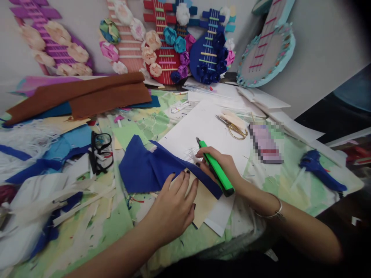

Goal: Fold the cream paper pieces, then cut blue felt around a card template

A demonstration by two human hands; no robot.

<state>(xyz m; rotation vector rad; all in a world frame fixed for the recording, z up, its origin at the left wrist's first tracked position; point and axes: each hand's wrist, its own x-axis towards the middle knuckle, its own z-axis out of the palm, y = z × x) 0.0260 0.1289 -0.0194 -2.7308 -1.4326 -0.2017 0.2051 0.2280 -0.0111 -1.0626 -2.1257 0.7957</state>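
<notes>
A green utility knife (217,170) with a dark back end is in my right hand (223,164), its tip pointing away from me over a white board (194,125). My left hand (177,204) lies with its fingers stretched out on a cream sheet (205,210) and the edge of blue crepe paper (139,166). That blue paper spreads to the left, creased and partly raised. A narrow blue strip of it (207,179) runs along the cream sheet and passes under my right hand, which hides part of it.
Gold-handled scissors (237,130), a blurred-out phone (265,143) and a blue glue gun (320,170) lie to the right. Black glasses (100,152) and paper scraps (87,204) are at left. Brown crepe paper (110,94) and decorated paper instruments (208,46) line the back.
</notes>
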